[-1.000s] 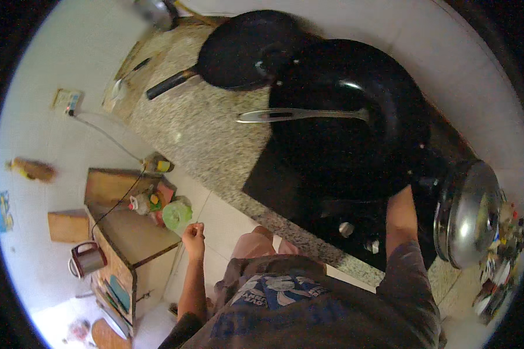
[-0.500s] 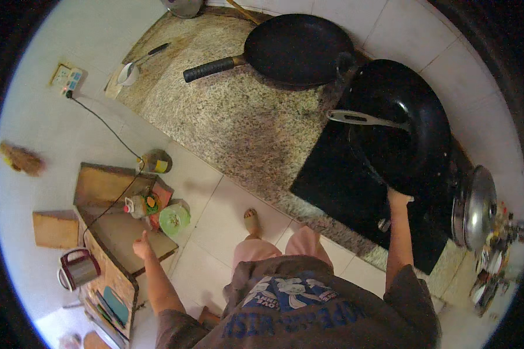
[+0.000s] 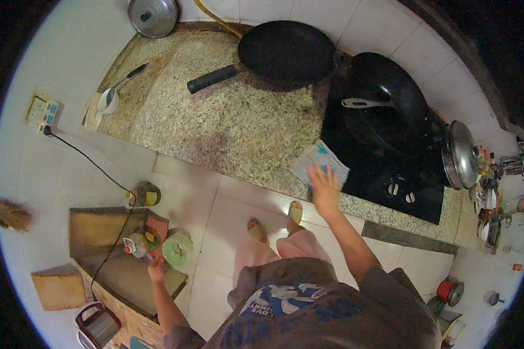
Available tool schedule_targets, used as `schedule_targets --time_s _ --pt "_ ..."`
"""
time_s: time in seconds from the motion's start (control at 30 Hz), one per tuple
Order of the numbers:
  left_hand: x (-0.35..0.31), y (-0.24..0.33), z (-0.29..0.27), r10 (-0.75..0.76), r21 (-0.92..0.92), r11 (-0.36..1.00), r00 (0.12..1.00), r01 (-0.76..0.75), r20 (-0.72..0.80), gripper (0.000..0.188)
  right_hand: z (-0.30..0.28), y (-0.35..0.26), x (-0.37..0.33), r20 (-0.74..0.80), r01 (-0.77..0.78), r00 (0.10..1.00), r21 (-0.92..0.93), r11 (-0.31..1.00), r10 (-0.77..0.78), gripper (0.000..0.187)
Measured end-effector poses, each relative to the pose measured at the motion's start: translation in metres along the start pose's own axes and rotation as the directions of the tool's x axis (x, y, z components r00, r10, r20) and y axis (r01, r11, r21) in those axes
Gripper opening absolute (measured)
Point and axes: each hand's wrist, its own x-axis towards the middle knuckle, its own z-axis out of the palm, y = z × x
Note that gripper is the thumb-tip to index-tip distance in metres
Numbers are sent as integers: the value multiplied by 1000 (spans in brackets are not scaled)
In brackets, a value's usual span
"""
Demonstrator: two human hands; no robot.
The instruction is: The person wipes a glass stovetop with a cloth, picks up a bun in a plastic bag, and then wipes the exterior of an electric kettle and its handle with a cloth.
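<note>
Away from the wok (image 3: 393,119), the right hand (image 3: 325,189) has come to a cloth (image 3: 319,156) by the counter's (image 3: 215,110) edge, fingers spread wide over it, the wok at one o'clock. Off at eight o'clock, the left hand (image 3: 157,270) hangs; I can't tell how its fingers stand.

Cloth (image 3: 317,156) on ctr. (image 3: 215,110), prob. overlapping hob (image 3: 375,171); pan (image 3: 287,51) L of wok (image 3: 400,87).

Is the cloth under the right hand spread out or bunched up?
Spread out: the cloth shows a broad, flattish shape beyond the right hand. Whether it is doubled over, I cannot tell.
</note>
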Motion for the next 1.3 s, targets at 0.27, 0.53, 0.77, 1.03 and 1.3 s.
schedule_targets --time_s 0.27,0.53,0.77,1.03,1.3 --pt "-52 1 23 -188 -152 969 980 195 61 30 8 96 -8 -108 -605 793 -254 755 599 48" --pt "-55 -25 72 -387 -8 917 895 399 221 32 31 0 63 -154 -163 974 36 986 167 55" --pt "-74 40 119 -166 -46 982 956 182 240 32 59 76 227 -166 -379 923 -247 892 346 54" --pt "-164 12 134 -390 177 920 863 350 321 28 92 115 319 -403 136 826 821 554 395 36" --pt "-95 -27 147 -363 223 930 831 293 421 31 22 -5 70 7 0 1000 231 973 -2 57"
